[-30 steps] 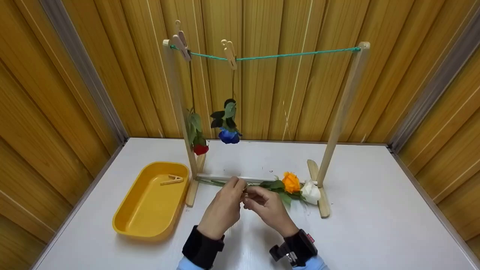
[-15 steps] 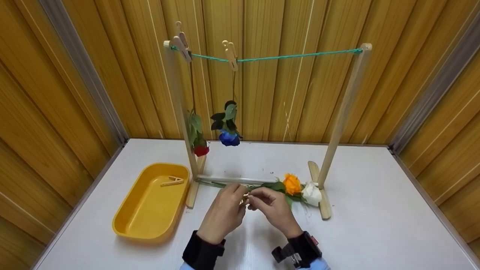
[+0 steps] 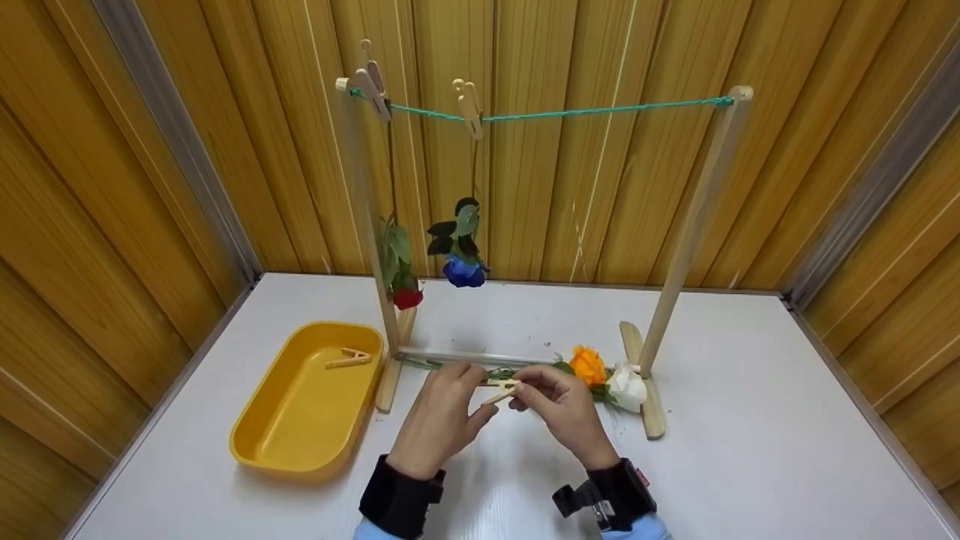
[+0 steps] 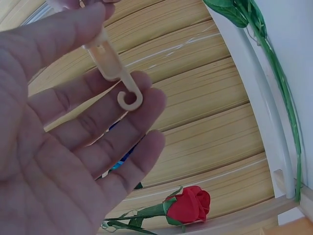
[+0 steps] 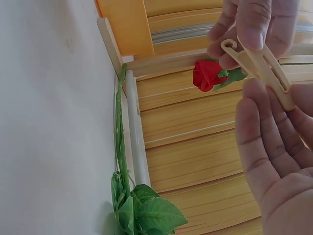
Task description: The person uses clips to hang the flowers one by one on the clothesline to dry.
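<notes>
While pinching the peg [image 3: 501, 390] in the right hand [image 3: 559, 409] above the table, just before the stems [image 3: 457, 367], steady with the left hand's [image 3: 442, 412] seemingly straight fingers.

Four clothespins are showing: two [image 3: 373, 81] [image 3: 470, 105] are gripping the green cord [image 3: 600, 111], one [image 3: 346, 359] is lying in the single yellow tray [image 3: 262, 431], and one [image 3: 501, 389] is sitting between the two hands [image 3: 442, 412] [image 3: 562, 409]. Four roses are appearing: a red one [image 3: 407, 298] and a blue one [image 3: 463, 272] are hanging head down, while an orange one [image 3: 587, 365] and a white one [image 3: 625, 386] are lying on the table. One wooden rack with two uprights [image 3: 694, 217] [image 3: 369, 225] is standing there; the stems lying along its base bar are overlapping, so their count, probably two, is remaining uncertain.
</notes>
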Demonstrator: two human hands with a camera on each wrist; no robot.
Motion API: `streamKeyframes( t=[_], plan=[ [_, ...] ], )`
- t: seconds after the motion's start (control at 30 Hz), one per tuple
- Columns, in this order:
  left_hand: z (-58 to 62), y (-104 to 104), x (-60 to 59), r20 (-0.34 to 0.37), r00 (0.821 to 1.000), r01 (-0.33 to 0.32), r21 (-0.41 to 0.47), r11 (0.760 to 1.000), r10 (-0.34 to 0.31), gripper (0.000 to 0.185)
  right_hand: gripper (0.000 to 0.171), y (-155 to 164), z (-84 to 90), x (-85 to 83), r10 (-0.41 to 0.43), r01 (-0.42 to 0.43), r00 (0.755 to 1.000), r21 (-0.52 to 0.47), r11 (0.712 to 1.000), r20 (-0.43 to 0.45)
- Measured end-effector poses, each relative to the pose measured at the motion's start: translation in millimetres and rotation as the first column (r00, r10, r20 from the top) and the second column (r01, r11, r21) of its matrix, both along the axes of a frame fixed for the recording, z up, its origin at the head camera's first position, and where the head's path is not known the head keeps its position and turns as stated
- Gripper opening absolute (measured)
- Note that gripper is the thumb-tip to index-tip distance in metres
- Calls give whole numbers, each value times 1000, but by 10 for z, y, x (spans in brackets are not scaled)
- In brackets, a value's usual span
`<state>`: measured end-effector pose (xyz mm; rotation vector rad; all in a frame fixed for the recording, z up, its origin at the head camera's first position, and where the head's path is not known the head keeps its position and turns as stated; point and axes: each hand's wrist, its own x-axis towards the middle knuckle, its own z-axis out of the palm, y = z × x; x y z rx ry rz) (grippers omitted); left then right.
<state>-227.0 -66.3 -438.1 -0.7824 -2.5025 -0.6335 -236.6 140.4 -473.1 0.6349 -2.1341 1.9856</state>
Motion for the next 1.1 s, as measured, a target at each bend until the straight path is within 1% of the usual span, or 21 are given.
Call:
streamKeyframes(
  t=[0.07, 0.23, 0.37, 0.53, 0.7, 0.83, 0.9, 1.0, 1.1],
  plan=[
    [5, 5, 1, -18, 1000, -4, 0, 1000, 4, 33, 19, 3, -8, -3, -4, 4, 1000, 15, 1000, -17],
    [24, 15, 5, -46, 999, -21, 9, 1000, 21, 28, 20, 13, -19, -12, -19, 20, 1000, 54, 998, -23],
    [45, 19, 17, -58, 998, -24, 12, 1000, 24, 24, 24, 31, -17, -11, -5, 7, 1000, 102, 995, -25],
    [59, 22, 23, -57, 998, 7, 45, 999, -4, 19, 29, 47, -11, -7, 32, -29, 999, 106, 994, -28],
    [52, 22, 16, -50, 998, 29, 77, 997, -25, 19, 26, 43, -7, -6, 34, -30, 999, 100, 995, -34],
    [47, 18, 15, -36, 999, 17, 66, 998, -15, 21, 23, 36, -4, -5, 29, -25, 999, 101, 995, -38],
    [39, 18, 18, -40, 999, 9, 51, 999, -7, 24, 22, 34, 5, -2, 31, -27, 999, 98, 995, -38],
    [21, 25, 19, -58, 998, 4, 29, 1000, -2, 32, 23, 24, 21, 7, 36, -33, 999, 85, 996, -39],
    [8, 32, 17, -65, 998, 16, 25, 1000, -15, 41, 21, 10, 22, 13, 31, -28, 999, 86, 996, -41]
  ],
)
